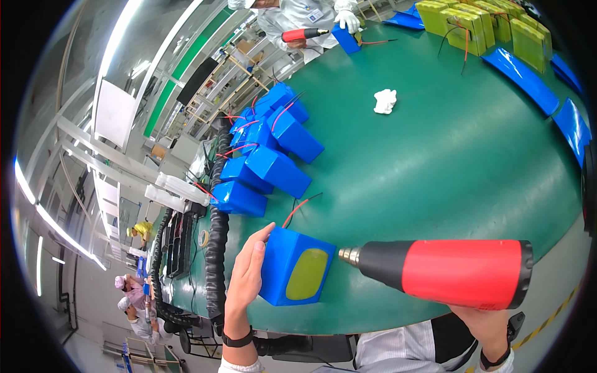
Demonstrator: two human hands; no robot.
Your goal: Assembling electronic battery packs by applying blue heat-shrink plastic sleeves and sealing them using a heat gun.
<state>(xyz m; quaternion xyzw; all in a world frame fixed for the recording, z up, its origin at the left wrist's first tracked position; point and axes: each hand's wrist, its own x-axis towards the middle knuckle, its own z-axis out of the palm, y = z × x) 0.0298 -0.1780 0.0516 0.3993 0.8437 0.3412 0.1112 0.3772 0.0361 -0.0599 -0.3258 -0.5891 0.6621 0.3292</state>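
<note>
A battery pack in blue shrink film (278, 266) is near the table's front edge, its yellow-green end showing through an opening in the film. My left hand (248, 270) is against the pack's left side, fingers pressed along it; part of its grip is hidden. A red and black lead rises behind the pack. My right hand (479, 320) grips a red and black heat gun (460, 273) from below. The gun's metal nozzle points left at the pack's end, a small gap away. Most of the right fingers are hidden under the gun's body.
Several blue-wrapped packs (278, 171) with leads stand at left, beside a black corrugated hose (217, 248). Yellow-green packs (463, 31) and blue film sleeves (522, 81) lie far right. White crumpled material (385, 101) sits mid-table. Opposite, a co-worker (298, 18) holds another heat gun and blue pack.
</note>
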